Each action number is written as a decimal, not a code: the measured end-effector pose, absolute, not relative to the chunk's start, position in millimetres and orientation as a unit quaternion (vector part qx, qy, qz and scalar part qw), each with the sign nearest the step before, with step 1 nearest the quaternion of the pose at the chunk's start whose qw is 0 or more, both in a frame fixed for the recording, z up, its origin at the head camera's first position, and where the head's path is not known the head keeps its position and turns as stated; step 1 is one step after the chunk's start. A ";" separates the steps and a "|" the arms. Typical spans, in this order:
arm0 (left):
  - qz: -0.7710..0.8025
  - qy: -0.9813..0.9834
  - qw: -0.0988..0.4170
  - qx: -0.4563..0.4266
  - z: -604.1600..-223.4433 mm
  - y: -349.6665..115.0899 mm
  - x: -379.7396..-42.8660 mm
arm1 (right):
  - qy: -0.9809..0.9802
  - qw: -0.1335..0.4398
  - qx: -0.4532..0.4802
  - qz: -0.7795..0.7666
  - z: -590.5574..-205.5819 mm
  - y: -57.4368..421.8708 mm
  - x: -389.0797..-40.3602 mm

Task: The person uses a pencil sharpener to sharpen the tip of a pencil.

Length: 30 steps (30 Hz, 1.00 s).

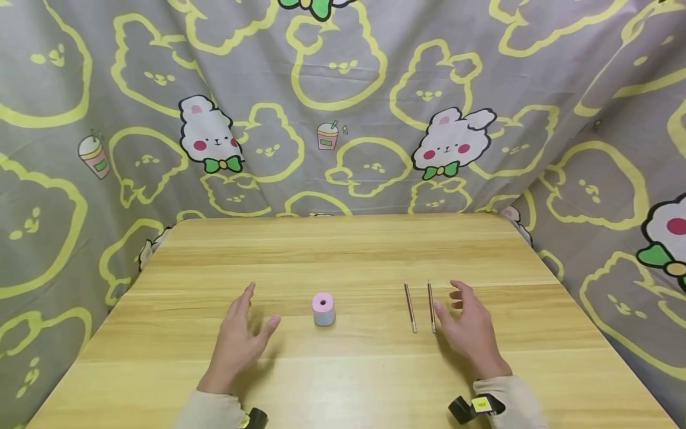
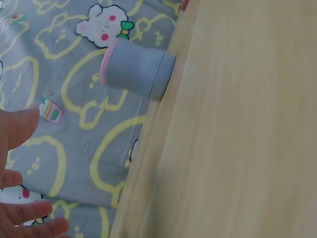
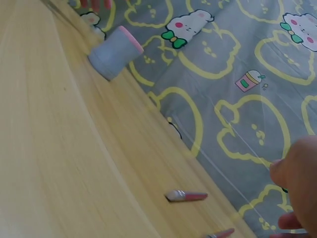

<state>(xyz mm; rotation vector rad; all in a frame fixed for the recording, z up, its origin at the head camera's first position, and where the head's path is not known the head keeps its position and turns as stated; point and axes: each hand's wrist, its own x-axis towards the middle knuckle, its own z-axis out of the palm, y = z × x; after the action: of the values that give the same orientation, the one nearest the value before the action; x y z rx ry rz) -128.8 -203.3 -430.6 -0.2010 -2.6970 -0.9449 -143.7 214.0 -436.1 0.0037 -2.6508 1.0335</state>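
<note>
Left of the pink-topped sharpener [image 1: 324,309] the left hand [image 1: 239,335] is held, fingers released; right of it, past two pencils [image 1: 420,307], the right hand [image 1: 468,328] likewise.

1. A light wooden table [image 1: 354,250] with visible grain fills the near and middle scene.
2. A grey cloth backdrop [image 1: 343,107] printed with yellow rabbit outlines, white rabbits with green bows, and small drink cups hangs behind it and along the left and right sides.
</note>
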 end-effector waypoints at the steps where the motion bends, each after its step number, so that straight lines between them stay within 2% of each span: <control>1: -0.335 -0.929 0.137 -0.071 -431.6 -200.7 -129.8 | -0.921 0.146 0.000 0.361 -436.0 211.2 -144.0; 10: -0.424 -0.898 0.096 -0.063 -438.5 -170.1 -134.6 | -0.920 0.163 0.026 0.357 -443.4 186.0 -150.1; 19: -0.460 -0.883 0.072 -0.064 -448.1 -142.4 -139.2 | -0.934 0.115 0.001 0.338 -443.6 169.4 -154.5; 30: -0.470 -0.880 0.057 -0.040 -450.6 -124.4 -146.7 | -0.944 0.111 0.006 0.311 -448.3 159.8 -156.0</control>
<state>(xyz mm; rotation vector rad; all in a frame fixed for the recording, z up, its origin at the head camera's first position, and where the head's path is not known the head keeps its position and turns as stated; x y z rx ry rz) -146.7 -124.4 -450.6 -0.1212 -2.6670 -1.4262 -156.0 159.8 -448.3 0.0175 -2.7717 0.9126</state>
